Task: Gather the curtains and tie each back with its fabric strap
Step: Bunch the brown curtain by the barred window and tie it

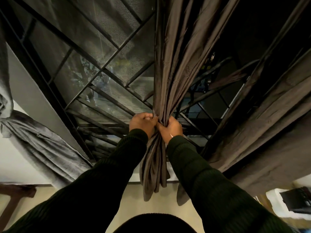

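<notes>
A dark brown curtain [175, 61] hangs in the middle of the window, bunched into a narrow bundle. My left hand [143, 122] and my right hand [170, 126] both grip the bundle at its waist, fingers curled into the folds, the two hands touching. Below them the curtain's tail [154, 169] hangs loose. I cannot make out a fabric strap among the folds. At the left a grey curtain [38, 142] is gathered and cinched at its waist. A third brown curtain [262, 118] hangs loose on the right.
Behind the curtains is a window with a black metal grille [94, 76] and mesh. A pale wall runs below the sill. A dark wooden piece of furniture [15, 190] sits at lower left, and a white stand with a dark object [296, 200] at lower right.
</notes>
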